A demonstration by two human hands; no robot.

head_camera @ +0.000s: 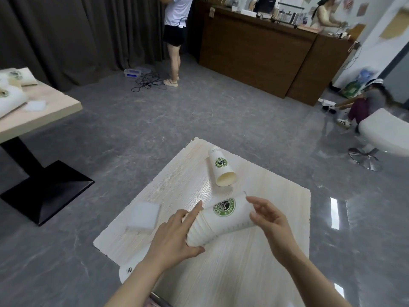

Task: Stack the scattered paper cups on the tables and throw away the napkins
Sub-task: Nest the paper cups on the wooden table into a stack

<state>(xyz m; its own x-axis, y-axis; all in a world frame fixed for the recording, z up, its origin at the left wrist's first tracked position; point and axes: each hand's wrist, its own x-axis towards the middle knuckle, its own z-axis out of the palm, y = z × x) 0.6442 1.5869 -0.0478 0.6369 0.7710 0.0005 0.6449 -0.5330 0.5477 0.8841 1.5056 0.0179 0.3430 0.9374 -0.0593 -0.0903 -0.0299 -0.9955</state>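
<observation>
Here the left hand [174, 235] is gripping the narrow end of a stack of paper cups [218, 220], thumb curled under it and index finger lying straight along the top. The stack is lying tilted above the near table [177, 180], mouth pointing away to the right. The outermost cup is showing a round green logo; part of its ring reads "JOY LIFE", the rest not legible. The right hand [269, 218] is hovering at the stack's wide rim, fingers loosely spread; whether the fingertips are touching the rim cannot be told, and it is holding nothing.

A single cup [221, 166] is lying on its side farther back on the same table, mouth facing the camera, well apart from the stack. Its green logo is reading "ENJOY LIFE". A folded white napkin [143, 214] is sitting flat near the table's left edge, just beside the left hand.

On the second table [51, 107] at far left, more cups and napkins are lying, blurred.
</observation>
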